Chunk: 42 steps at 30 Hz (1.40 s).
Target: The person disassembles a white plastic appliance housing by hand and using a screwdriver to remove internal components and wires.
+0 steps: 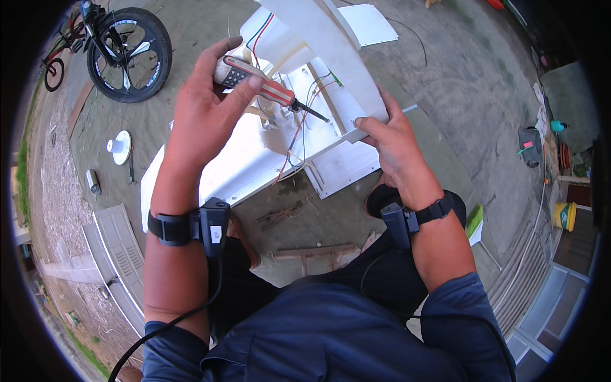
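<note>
My left hand grips a screwdriver by its handle, which has red and pale stripes and a dark star pattern. The dark shaft points down to the right over a white appliance housing. With my right hand I hold the lower corner of a raised white plastic panel, thumb on its near face and the fingers mostly hidden behind. Red, blue and yellow wires run loosely across the inside of the housing, and a green connector lies by the panel.
A bicycle wheel stands at the upper left. Below it lie a white plastic disc and a small metal cylinder. Grey louvred panels rest at left, and a flat white sheet lies beyond. A green-bristled broom is at right.
</note>
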### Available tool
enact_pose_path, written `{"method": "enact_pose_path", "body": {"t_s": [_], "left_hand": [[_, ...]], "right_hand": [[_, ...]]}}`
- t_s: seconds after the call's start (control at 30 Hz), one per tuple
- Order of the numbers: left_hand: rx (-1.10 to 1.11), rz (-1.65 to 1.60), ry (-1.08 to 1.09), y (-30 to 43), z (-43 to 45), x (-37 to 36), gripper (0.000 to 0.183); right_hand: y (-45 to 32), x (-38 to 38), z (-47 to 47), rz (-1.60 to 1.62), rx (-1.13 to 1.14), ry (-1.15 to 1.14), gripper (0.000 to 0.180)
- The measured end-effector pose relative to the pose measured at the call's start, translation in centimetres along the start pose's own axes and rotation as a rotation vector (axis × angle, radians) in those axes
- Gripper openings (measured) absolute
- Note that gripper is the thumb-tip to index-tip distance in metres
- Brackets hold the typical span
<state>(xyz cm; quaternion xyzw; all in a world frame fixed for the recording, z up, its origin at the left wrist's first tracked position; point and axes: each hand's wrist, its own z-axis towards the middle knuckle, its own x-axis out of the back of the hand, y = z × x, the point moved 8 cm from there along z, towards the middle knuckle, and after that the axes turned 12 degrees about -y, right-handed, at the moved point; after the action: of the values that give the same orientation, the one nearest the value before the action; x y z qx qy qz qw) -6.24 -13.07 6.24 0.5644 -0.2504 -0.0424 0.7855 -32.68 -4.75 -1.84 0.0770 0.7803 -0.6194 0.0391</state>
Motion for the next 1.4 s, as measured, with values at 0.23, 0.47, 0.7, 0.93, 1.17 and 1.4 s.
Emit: {"method": "enact_pose_path", "body": {"t_s": [0.23,0.47,0.7,0.93,1.17,1.4], "left_hand": [[0.15,0.004,-0.029,-0.1,0.0,-0.3,0.061],[0.151,-0.071,-0.088,0.1,-0.1,-0.6,0.06],[0.037,-0.184,-0.084,0.1,-0.2,-0.3,0.058],[0.017,-0.201,-0.098,0.2,0.0,-0.4,0.057],[0.025,-0.148,-0.094,0.3,-0.3,0.0,0.055],[0.072,-0.175,-0.043,-0.2,-0.4,-0.2,0.052]], "right_hand": [[0.3,0.3,0.2,0.009,0.014,-0.003,0.084],[0.4,0.3,0.0,0.013,0.005,0.001,0.085],[0.3,0.2,0.2,0.022,0.016,-0.011,0.086],[0.2,0.1,0.2,0.033,0.015,-0.014,0.085],[0.4,0.0,0.2,0.03,0.002,-0.011,0.086],[1.0,0.5,0.4,0.031,0.001,0.001,0.084]]}}
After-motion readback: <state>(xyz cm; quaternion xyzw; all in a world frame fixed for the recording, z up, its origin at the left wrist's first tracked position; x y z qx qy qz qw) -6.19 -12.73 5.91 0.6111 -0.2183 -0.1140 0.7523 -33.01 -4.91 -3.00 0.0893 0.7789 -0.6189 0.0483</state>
